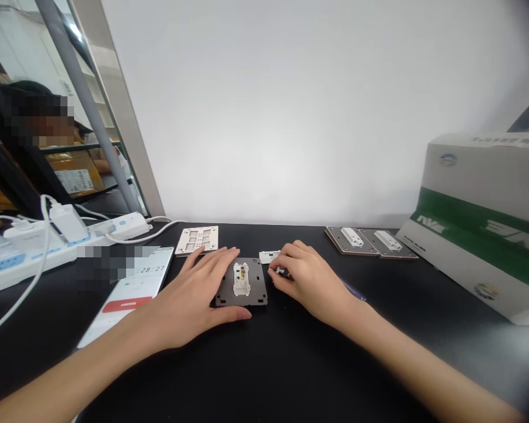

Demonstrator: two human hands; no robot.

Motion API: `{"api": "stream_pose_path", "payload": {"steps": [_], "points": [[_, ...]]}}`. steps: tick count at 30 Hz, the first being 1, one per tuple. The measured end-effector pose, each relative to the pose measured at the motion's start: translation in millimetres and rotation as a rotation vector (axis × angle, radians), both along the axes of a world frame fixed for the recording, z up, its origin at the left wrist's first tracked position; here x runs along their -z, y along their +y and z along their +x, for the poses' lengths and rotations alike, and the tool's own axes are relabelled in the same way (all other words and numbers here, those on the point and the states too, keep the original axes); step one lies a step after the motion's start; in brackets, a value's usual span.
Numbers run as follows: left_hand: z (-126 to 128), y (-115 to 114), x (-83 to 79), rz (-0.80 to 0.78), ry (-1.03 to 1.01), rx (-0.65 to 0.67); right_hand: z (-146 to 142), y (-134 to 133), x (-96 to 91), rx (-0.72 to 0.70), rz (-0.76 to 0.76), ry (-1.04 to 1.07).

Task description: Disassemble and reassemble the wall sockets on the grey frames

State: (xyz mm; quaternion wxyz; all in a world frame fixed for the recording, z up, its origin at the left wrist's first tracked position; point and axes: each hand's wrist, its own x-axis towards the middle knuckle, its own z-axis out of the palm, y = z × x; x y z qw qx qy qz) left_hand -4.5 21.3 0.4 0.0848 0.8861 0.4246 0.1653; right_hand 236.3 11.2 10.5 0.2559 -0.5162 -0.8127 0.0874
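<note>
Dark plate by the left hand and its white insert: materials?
The dark grey plate looks like coated metal: matte, even finish, crisp punched slots, though stiff plastic is possible. The white insert looks like moulded plastic, faint sheen, with a brass-coloured glint inside, perhaps contacts.

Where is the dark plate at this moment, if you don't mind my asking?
In the head view, the dark plate lies near the middle of the black table, with the left hand against its left side and the right hand just to its right.

Assembly workspace, black workbench (291, 364), socket plates (370, 242), power strip (48, 252), printed carton (480, 229)
</note>
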Motion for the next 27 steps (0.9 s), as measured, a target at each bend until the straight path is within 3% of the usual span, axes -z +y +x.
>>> {"api": "stream_pose_path", "payload": {"steps": [8,13,21,27], "points": [[13.9,-12.8,-11.2,0.182,-0.506,0.102,-22.4,-15.4,-16.4,-0.198,-0.363,0.503],[18.7,-20.1,-9.6,0.202,-0.620,0.101,-31.3,-20.2,-13.1,-0.235,-0.481,0.670],[20.7,-21.9,-8.1,0.231,-0.666,0.079,-25.4,-21.8,-21.3,-0.138,-0.438,0.673],[18.8,-14.8,-2.4,0.456,-0.505,0.078,-12.0,-16.3,-19.1,0.018,-0.326,0.595]]}}
